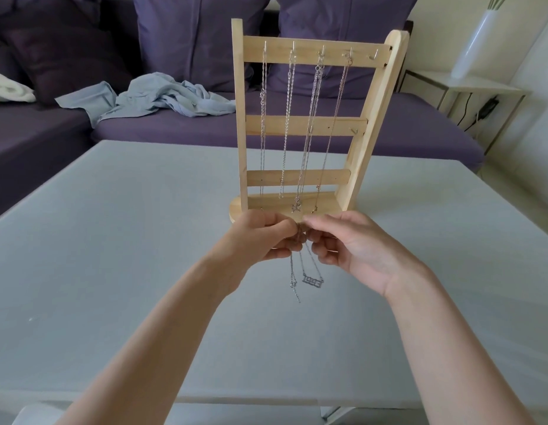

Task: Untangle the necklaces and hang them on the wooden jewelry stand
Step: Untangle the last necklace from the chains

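Only readable writing: a small metal number pendant hanging below the hands, looks like "1993", last digit not certain. It dangles on a thin silver chain, which bunches into a small knot between the two hands; a loose end with a clasp trails lower left of the pendant, above the table.

Left hand has its fingers curled, thumb and fingertips pinching the chain knot from the left. Right hand has its fingers curled too, thumb and index pinching the same knot from the right. Both are held just near of the stand's base.

Wooden stand is centre, upright, on the table: pale unfinished wood, three flat horizontal slats between side posts, rounded base, slanted rear brace at right. Small metal hooks line the top slat. Four fine silver necklaces hang from the four left hooks; the far-right hook is bare. A couple more hooks sit on the middle slat.

Table is smooth, matte, pale grey. Far side: purple fabric sofa with cushions and a crumpled light blue shirt. Far right: white side table with a tall white vase.
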`<state>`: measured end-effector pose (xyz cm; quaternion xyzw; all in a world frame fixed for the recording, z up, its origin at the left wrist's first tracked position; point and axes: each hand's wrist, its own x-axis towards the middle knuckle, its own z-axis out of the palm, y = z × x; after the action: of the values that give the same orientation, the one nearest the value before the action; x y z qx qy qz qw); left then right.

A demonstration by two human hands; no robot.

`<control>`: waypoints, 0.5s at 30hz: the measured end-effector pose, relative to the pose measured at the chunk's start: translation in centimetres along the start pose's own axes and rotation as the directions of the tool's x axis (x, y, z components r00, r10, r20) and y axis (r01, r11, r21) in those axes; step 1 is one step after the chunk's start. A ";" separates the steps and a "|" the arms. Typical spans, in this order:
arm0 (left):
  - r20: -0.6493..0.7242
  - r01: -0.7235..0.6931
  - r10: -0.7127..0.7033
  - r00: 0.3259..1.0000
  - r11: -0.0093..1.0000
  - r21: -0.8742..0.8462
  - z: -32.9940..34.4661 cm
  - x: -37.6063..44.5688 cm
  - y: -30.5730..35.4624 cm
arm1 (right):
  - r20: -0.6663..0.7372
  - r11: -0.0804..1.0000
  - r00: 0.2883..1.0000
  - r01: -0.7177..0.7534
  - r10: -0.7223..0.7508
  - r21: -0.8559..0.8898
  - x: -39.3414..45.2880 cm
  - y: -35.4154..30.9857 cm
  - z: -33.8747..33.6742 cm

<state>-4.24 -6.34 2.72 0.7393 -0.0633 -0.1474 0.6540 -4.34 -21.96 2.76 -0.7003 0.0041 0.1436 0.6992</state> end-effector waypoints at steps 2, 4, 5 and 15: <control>0.001 -0.010 0.010 1.000 1.000 0.026 -0.1 -0.1 0.1 | 0.024 1.000 1.000 0.004 -0.004 -0.031 0.0 0.1 0.0; 0.030 -0.020 0.019 0.999 0.999 0.032 -0.2 -0.2 0.1 | 0.033 1.000 0.999 -0.005 0.006 -0.023 0.1 0.1 0.1; 0.050 -0.024 0.022 0.999 0.999 0.025 -0.2 -0.3 0.2 | 0.043 1.000 0.999 -0.006 0.006 -0.007 0.0 0.0 0.1; 0.116 0.014 0.012 0.993 0.974 -0.225 -0.5 0.2 0.0 | 0.113 0.996 0.993 0.004 -0.013 0.084 -0.2 -0.6 0.5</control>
<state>-3.92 -5.88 2.79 0.6504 -0.0840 -0.1969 0.7288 -4.46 -21.52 3.39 -0.6610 -0.0327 0.1800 0.7278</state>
